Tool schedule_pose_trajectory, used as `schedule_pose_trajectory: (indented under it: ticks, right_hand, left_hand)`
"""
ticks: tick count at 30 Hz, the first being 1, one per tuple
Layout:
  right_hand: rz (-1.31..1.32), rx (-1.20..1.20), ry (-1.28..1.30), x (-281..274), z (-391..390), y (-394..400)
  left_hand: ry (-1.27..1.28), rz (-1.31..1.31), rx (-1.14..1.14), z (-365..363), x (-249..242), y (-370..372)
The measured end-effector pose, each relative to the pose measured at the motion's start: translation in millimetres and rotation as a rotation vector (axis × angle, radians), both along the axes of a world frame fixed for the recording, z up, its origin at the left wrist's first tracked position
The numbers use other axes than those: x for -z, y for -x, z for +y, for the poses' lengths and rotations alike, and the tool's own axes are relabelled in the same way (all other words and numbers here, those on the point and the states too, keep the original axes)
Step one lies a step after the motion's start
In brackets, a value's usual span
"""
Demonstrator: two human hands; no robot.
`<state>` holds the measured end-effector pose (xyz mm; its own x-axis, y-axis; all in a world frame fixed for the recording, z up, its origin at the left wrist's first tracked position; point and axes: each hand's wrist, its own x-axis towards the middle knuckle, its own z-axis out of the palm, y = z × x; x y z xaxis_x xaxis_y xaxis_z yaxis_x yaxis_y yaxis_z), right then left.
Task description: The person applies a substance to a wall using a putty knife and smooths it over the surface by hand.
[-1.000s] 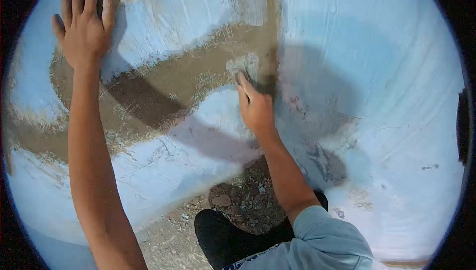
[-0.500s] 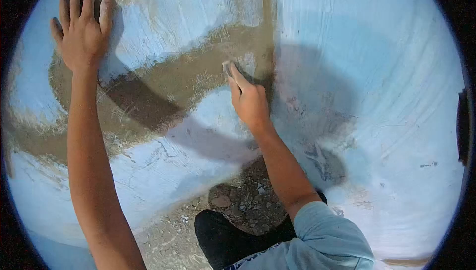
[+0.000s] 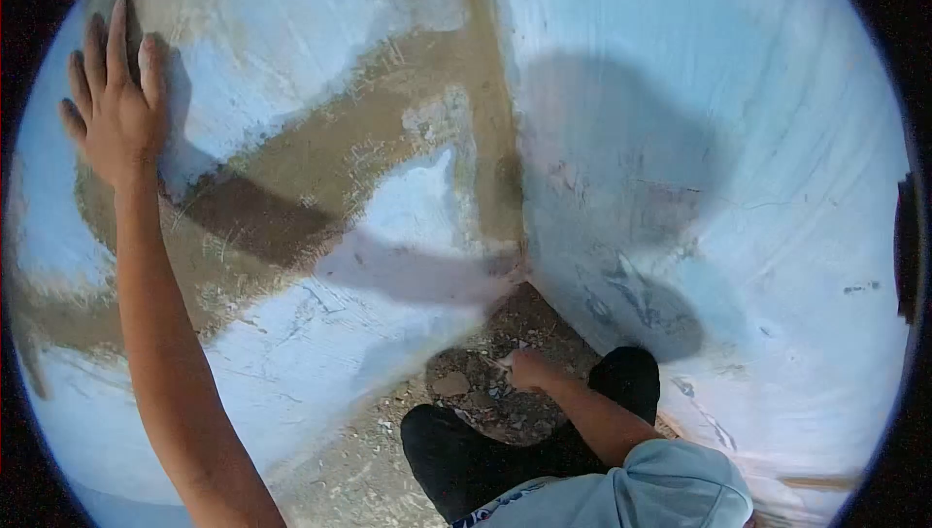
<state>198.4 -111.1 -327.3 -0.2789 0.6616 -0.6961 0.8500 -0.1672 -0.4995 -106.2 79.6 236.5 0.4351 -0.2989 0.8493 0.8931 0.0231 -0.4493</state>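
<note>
Across the foreground, a pale blue sleeve lies beside dark trousers. Just beyond, the right hand hovers over stony ground, near a flat stone; one finger extends, the others appear curled (whether they hold anything cannot be told). Farther off, the pale blue wall carries a brown band rising diagonally to a vertical brown strip beside the corner. The left hand, open with fingers spread, rests against this wall above the band's far-left portion, grasping nothing. The adjoining wall bears a rounded shadow.
</note>
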Motion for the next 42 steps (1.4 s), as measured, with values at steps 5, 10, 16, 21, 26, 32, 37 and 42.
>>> schedule_pose_trajectory:
  ticks: [5, 10, 16, 21, 26, 32, 37, 42]
  right_hand:
    - [0.339, 0.212, -0.477, -39, -11, -2]
    - [0.431, 0.193, -0.824, -80, 13, -14]
    - [0.955, 0.838, -1.011, -170, 40, -18]
    - [1.772, 1.223, -0.509, -164, 80, -1]
    - [1.994, 1.177, -0.140, -159, 90, 20]
    - [1.993, 1.156, -0.297, -192, 125, 20]
    - [2.094, 1.235, -0.428, -225, 158, 15]
    - [2.080, 1.134, -0.839, -251, 189, 21]
  left_hand:
    - [-0.043, 0.028, -0.032, 1, 1, -3]
    - [-0.050, 0.042, -0.067, 0, 0, -2]
    - [0.010, -0.010, -0.068, -1, 1, -3]
    - [0.009, -0.009, -0.066, -1, 0, -3]
    - [0.037, -0.045, -0.086, -5, 2, -6]
    - [0.027, -0.018, -0.077, -2, 0, -2]
    - [0.023, 0.020, -0.085, -2, 0, 0]
    - [0.013, 0.031, -0.082, -3, 0, -2]
